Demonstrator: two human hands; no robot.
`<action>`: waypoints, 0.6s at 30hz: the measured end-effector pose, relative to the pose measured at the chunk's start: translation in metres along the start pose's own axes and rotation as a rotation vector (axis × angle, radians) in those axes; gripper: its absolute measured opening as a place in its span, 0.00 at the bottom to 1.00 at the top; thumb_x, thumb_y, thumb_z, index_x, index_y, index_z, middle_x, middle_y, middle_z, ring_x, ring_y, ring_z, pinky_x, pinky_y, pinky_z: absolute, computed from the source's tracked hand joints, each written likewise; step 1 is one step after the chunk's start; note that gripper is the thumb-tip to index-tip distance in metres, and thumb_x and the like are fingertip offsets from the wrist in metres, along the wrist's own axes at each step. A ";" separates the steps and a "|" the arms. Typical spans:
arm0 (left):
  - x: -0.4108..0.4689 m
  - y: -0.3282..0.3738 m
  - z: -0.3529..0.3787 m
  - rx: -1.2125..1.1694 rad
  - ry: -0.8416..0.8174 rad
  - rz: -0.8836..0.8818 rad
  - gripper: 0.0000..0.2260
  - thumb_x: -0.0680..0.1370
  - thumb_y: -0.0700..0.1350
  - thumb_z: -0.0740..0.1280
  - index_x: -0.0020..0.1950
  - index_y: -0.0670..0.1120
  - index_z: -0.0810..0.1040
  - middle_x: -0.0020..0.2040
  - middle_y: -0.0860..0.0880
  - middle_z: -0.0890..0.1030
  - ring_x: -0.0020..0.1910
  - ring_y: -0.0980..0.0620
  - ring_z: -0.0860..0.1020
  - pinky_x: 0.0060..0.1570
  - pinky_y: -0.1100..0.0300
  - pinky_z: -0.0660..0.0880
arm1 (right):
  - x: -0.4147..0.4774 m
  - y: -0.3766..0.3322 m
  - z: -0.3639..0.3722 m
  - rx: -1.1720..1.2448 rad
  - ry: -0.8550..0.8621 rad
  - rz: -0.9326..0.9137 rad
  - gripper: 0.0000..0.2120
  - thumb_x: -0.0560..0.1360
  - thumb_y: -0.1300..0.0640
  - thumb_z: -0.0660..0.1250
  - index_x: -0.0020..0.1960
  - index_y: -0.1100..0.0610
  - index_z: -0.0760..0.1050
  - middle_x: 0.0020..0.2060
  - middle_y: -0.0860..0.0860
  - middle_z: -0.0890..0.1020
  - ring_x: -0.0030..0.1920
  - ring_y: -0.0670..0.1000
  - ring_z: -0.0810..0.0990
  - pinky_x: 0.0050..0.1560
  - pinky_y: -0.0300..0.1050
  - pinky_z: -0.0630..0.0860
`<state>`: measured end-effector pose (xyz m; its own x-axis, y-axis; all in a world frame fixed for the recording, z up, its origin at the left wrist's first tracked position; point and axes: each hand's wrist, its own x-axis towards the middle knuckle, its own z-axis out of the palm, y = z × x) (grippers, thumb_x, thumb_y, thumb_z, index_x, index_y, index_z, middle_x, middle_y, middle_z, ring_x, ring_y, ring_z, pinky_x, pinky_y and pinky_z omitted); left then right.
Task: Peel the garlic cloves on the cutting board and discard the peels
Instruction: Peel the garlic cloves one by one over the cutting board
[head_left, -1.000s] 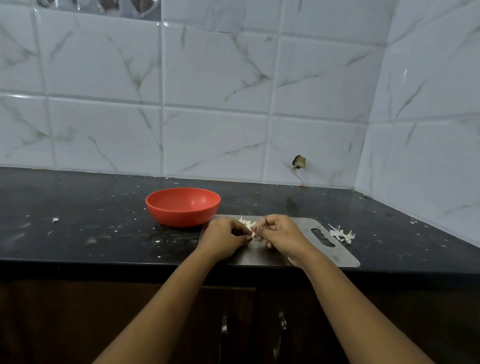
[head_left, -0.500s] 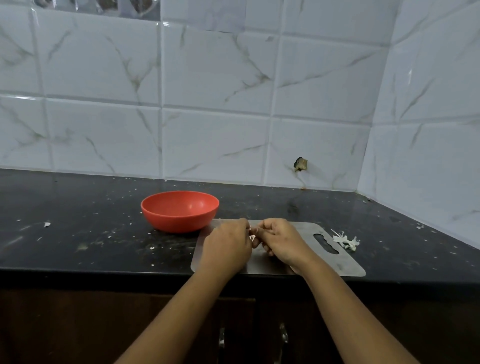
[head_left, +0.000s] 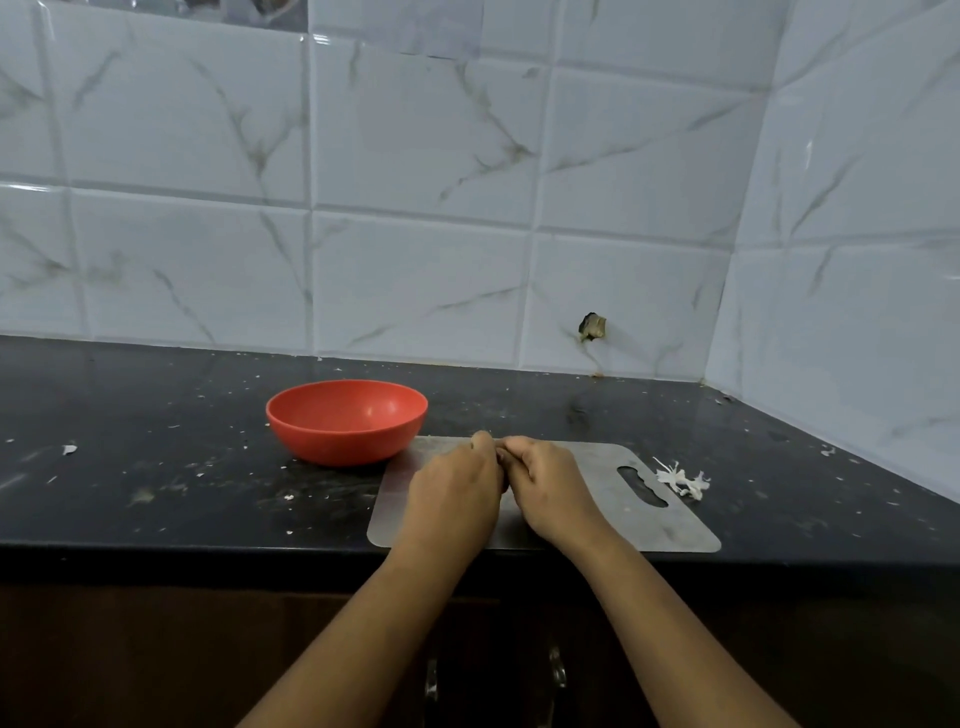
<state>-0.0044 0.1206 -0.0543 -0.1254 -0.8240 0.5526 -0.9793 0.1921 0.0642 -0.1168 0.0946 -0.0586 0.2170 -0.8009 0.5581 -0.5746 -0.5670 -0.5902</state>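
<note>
- Head view: the left hand (head_left: 452, 488) and right hand (head_left: 550, 486) meet knuckle to knuckle over the far middle of the grey cutting board (head_left: 670, 525), their backs toward the camera.
- Both hands have their fingers curled inward. Whatever lies between them is hidden, so I cannot tell whether either one pinches anything.
- No garlic clove shows. If one is being worked, it probably sits in the closed gap between the fingertips, just above the board.
- A small heap of white peels (head_left: 680, 479) lies on the dark counter (head_left: 156, 483), just beside the board's handle end.
- An orange bowl (head_left: 337, 444) stands at the board's far left corner, near the left hand. I see nothing in it.
- Handling, as a judgement: a clove is small, light and firm, and slippery once bared, so pinch it at the ends and tear the skin from the tip.
- The peels are papery and nearly weightless. They cling to fingers and drift, so they are best gathered by pressing them together.
</note>
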 end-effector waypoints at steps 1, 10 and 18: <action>0.000 0.002 -0.002 -0.048 0.008 -0.029 0.07 0.83 0.42 0.52 0.58 0.45 0.67 0.53 0.47 0.80 0.52 0.46 0.80 0.37 0.59 0.67 | -0.001 0.000 0.000 0.007 0.009 -0.015 0.11 0.81 0.63 0.60 0.53 0.60 0.81 0.39 0.51 0.82 0.39 0.44 0.79 0.40 0.27 0.71; -0.003 0.013 -0.012 -0.140 0.070 -0.136 0.07 0.82 0.40 0.50 0.54 0.46 0.66 0.53 0.47 0.78 0.52 0.46 0.80 0.38 0.60 0.66 | -0.004 -0.004 0.005 -0.129 0.102 -0.097 0.08 0.79 0.62 0.60 0.47 0.60 0.78 0.40 0.52 0.82 0.42 0.51 0.79 0.43 0.44 0.75; 0.002 0.004 -0.011 -0.171 0.043 -0.123 0.10 0.82 0.40 0.52 0.59 0.43 0.69 0.55 0.45 0.76 0.54 0.45 0.76 0.43 0.57 0.65 | -0.001 -0.009 0.006 -0.309 0.140 -0.230 0.06 0.77 0.64 0.62 0.50 0.57 0.76 0.44 0.51 0.81 0.44 0.48 0.77 0.44 0.38 0.70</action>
<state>-0.0064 0.1252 -0.0435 0.0041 -0.8239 0.5668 -0.9451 0.1820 0.2714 -0.1070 0.0987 -0.0574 0.2706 -0.6138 0.7416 -0.7384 -0.6266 -0.2493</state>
